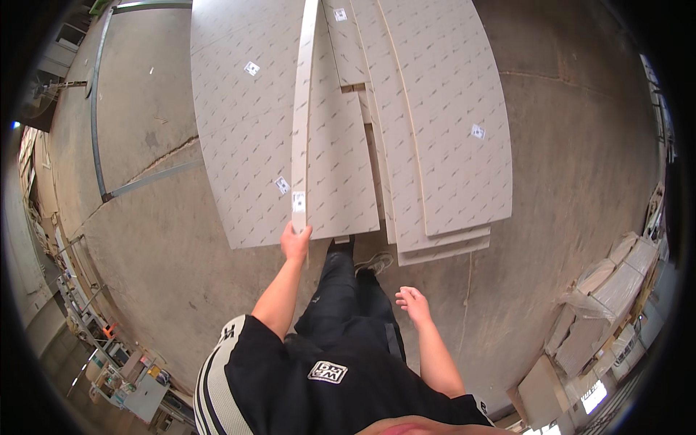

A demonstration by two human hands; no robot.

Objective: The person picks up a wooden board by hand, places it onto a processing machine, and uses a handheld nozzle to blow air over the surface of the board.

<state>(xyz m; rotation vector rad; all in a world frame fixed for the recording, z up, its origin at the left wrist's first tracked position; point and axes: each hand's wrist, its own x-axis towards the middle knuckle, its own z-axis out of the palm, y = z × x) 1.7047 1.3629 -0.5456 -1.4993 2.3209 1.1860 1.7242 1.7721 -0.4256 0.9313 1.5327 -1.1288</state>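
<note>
My left hand (296, 241) is closed round the near end of a long narrow strip of board (302, 116), which has a small white label near that end. The strip runs away from me over a wide beige panel (243, 138) printed with a repeated dark pattern. My right hand (413, 301) hangs in the air to the right of my legs, its fingers loosely bent and nothing in them. Nearest to it are the front corners of the stacked patterned panels (457, 174) on the right, though it touches none of them.
Narrower boards (348, 43) lie between the wide panels, with a gap among them. A metal frame (152, 177) rests on the concrete floor (174, 268) at left. Wrapped sheets (616, 279) lean at the right edge. Tools and a cluttered bench (145, 395) stand at lower left.
</note>
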